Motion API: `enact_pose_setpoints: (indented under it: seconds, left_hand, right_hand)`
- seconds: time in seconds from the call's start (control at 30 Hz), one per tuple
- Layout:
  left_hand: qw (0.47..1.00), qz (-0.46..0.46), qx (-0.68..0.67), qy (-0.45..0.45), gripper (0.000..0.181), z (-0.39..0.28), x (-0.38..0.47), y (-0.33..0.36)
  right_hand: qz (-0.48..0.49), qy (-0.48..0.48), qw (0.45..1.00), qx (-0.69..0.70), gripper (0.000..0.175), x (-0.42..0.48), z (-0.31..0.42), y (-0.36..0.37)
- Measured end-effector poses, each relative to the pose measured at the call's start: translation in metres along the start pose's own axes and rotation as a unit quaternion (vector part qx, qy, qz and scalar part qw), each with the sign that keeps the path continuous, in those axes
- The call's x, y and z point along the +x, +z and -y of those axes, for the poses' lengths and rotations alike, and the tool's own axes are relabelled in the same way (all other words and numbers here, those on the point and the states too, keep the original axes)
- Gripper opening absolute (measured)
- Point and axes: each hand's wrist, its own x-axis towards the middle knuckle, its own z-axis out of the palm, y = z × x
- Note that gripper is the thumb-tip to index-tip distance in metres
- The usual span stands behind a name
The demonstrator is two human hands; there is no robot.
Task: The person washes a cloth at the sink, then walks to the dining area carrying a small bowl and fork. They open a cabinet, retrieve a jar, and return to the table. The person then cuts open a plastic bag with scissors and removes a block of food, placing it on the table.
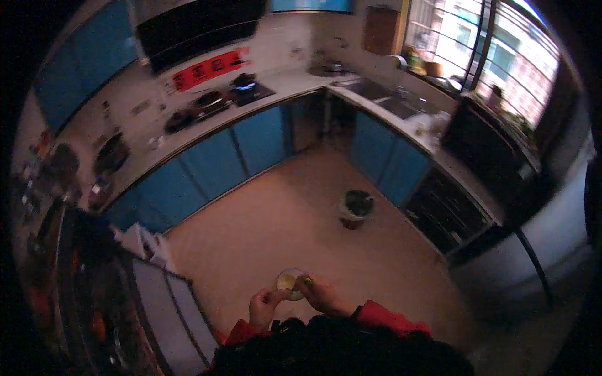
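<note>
A small round bowl [287, 282] with pale yellowish contents is held up in front of my body, above the floor. My left hand [263, 304] grips its rim from the left. On the other side, my right hand [322, 295] also holds the bowl, its fingers bent over the rim. Something small and yellow-green [308, 280] shows at the right fingers; I cannot tell what it is. Red sleeves cover both forearms.
A trash bin [360, 204] stands on the tiled floor [244, 235]. Blue cabinets [211, 169] run under the counter, which carries a gas stove [249, 91] with a lit burner, a pan [209, 99] and a sink [400, 105]. A white-panelled cabinet [164, 310] stands at my left.
</note>
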Motion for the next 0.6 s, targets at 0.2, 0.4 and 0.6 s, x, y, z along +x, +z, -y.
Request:
enact_pose_setpoints:
  seconds: [0.2, 0.4, 0.6]
  left_hand:
    - [0.994, 0.077, -0.073, -0.030, 0.026, -0.009, 0.014, 0.003]
    - [0.987, 0.146, -0.063, 0.001, 0.028, -0.010, 0.015, -0.002]
    - [0.989, 0.145, 0.002, -0.021, 0.031, -0.024, 0.009, -0.002]
  right_hand:
    - [-0.137, 0.031, 0.990, 0.015, 0.011, -0.014, 0.020, -0.007]
    - [-0.149, -0.020, 0.988, -0.047, 0.016, -0.025, 0.027, -0.009]
    - [-0.074, 0.003, 0.996, -0.042, 0.013, -0.038, 0.021, -0.001]
